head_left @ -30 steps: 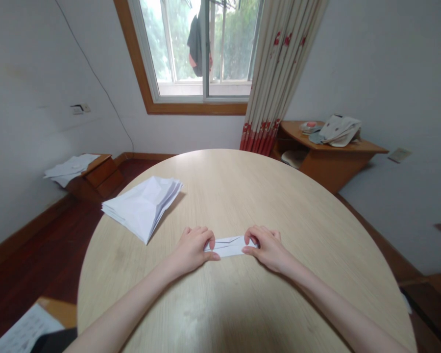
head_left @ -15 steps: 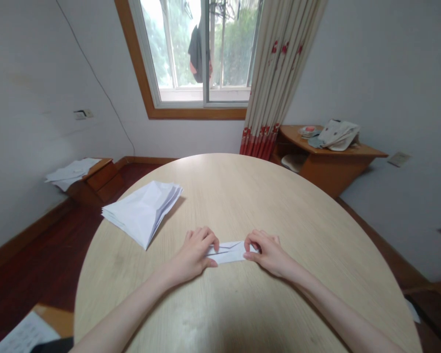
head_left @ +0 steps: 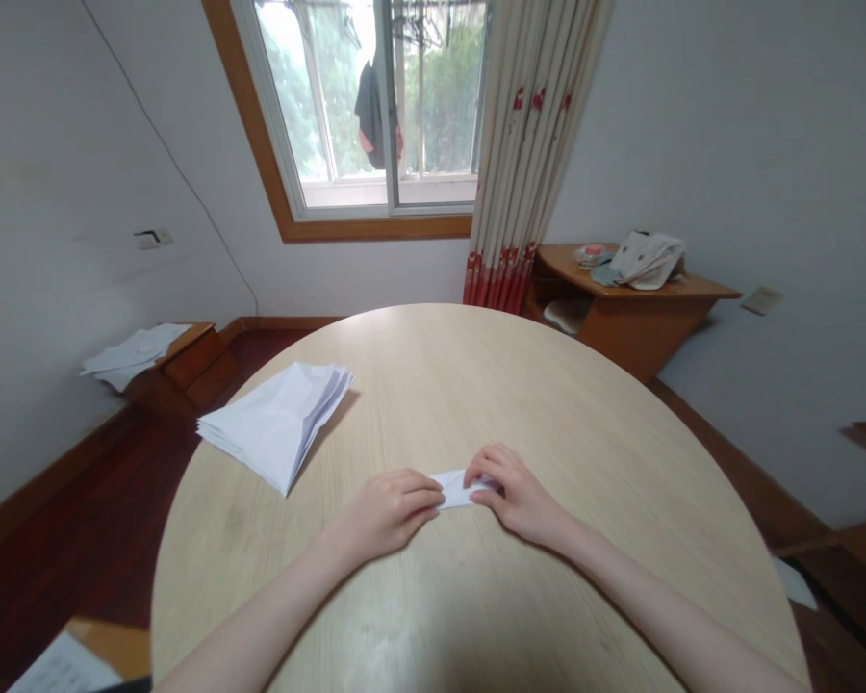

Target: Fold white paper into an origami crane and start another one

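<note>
A small strip of folded white paper lies on the round wooden table, between my two hands. My left hand is closed on its left end, fingers together on top and thumb at the near edge. At the right end, my right hand grips the paper with curled fingers and thumb. Both ends of the strip are hidden under the fingers. To the far left of my hands lies a larger stack of folded white paper, its layers showing along the edges.
A small wooden cabinet with papers on top stands left beyond the table. At the back right, a wooden desk carries a pale bag. A curtain hangs beside the window.
My left fingers have flattened and come closer together over the paper's left end. The paper's visible part looks narrower and shorter. My right hand still holds the right end. The view has shifted slightly.
</note>
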{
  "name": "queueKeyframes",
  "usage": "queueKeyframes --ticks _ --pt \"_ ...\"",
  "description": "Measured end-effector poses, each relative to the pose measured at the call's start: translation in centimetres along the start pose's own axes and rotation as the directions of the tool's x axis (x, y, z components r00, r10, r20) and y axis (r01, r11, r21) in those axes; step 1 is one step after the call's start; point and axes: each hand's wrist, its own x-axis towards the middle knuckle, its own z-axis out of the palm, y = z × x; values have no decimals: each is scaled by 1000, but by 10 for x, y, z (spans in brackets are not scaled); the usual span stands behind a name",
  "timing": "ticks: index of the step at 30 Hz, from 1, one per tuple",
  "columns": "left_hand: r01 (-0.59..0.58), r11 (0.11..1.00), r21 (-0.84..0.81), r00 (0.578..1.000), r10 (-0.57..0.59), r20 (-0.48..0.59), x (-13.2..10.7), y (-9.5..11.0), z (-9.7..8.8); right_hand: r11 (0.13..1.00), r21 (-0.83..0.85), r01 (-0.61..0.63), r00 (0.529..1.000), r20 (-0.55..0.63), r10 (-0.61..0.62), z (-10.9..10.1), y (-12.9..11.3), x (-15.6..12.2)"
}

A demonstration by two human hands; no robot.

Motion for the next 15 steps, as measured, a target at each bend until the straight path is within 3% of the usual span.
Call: queueKeyframes --ticks 6,15 --pt "31 999 13 999 -31 -6 0 2 1 966 16 256 967 5 -257 8 0 -3" --pt "35 998 42 999 -36 18 3 5 -1 953 -80 293 955 -12 -295 11 -1 -2"
